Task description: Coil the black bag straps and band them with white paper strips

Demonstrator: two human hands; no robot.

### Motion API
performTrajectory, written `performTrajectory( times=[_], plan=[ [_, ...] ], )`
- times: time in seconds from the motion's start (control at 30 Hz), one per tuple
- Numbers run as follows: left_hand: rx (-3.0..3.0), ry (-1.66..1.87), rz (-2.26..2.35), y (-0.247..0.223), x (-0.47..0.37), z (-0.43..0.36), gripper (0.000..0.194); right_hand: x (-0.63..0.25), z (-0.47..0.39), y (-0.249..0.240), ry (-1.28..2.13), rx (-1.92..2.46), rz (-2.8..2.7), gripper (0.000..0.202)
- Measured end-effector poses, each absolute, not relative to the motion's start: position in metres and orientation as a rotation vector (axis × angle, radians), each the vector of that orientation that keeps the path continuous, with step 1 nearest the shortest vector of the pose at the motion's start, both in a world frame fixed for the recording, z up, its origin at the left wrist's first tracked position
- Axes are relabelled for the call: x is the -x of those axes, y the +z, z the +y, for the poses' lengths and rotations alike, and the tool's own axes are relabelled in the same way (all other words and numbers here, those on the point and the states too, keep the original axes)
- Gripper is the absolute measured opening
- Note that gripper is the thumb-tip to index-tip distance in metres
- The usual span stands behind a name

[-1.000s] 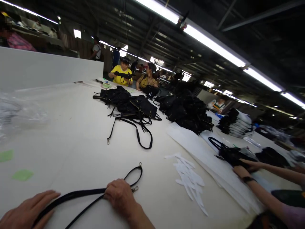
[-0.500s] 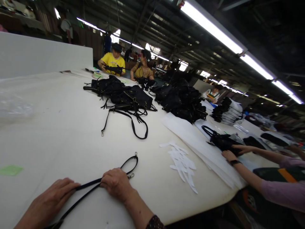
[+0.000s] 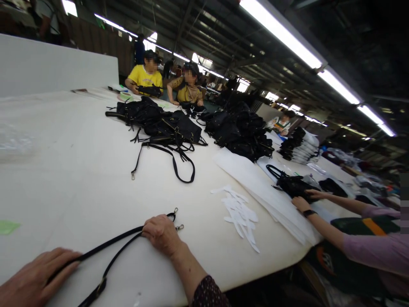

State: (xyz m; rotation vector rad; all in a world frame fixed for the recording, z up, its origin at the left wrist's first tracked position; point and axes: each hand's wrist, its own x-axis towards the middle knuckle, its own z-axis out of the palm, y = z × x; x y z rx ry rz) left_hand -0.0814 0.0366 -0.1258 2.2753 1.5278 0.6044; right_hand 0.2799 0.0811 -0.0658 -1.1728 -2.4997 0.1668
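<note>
A thin black bag strap (image 3: 115,239) stretches doubled across the near part of the white table. Closed around it near its far end is my right hand (image 3: 162,235), with two metal snap hooks (image 3: 180,227) poking out past the fingers. At the lower left my left hand (image 3: 41,273) holds the strap's upper run between thumb and fingers. The lower run, with a slider buckle (image 3: 101,285), leaves the bottom of the view. Farther off lies another black strap (image 3: 175,164), beside a heap of black bags (image 3: 174,125).
A second heap of black bags (image 3: 239,132) lies farther right. White cut strips (image 3: 239,213) and long white sheets (image 3: 268,198) cover the table's right part. There, a co-worker's hands (image 3: 302,204) touch a black bag (image 3: 292,184). Green paper (image 3: 9,227) lies left.
My left hand has moved left and down along the strap, away from my right hand. The right hand now sits closer to the hooks, and the loop beyond it is smaller.
</note>
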Motion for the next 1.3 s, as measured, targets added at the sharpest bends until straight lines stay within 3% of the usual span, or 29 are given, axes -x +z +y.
performTrajectory(
  times=[0.2,0.4,0.6,0.7,0.87,1.1,1.3],
  plan=[
    [-2.186,0.455,1.681,-0.075,0.033,0.019,0.061,-0.280,0.083,-0.064,0.210,1.147,-2.488,0.011],
    [-1.973,0.445,1.788,-0.041,0.031,0.038,0.059,-0.277,0.086,-0.064,0.262,1.148,-2.465,0.006],
    [-2.329,0.378,1.664,-0.036,-0.021,0.028,0.077,-0.275,0.086,-0.066,0.239,1.223,-2.424,0.014],
    [-2.364,0.339,1.679,-0.044,-0.034,0.029,0.067,-0.273,0.085,-0.068,0.233,1.280,-2.399,0.023],
    [-2.318,0.285,1.681,-0.044,-0.020,0.056,0.031,-0.267,0.083,-0.065,0.204,1.364,-2.370,0.008],
    [-2.339,0.435,1.494,-0.053,-0.008,0.063,0.024,-0.266,0.088,-0.057,0.160,1.402,-2.472,0.011],
    [-2.477,0.457,1.303,-0.054,-0.016,0.044,0.023,-0.259,0.102,-0.033,-0.042,1.128,-2.761,0.021]
  ],
)
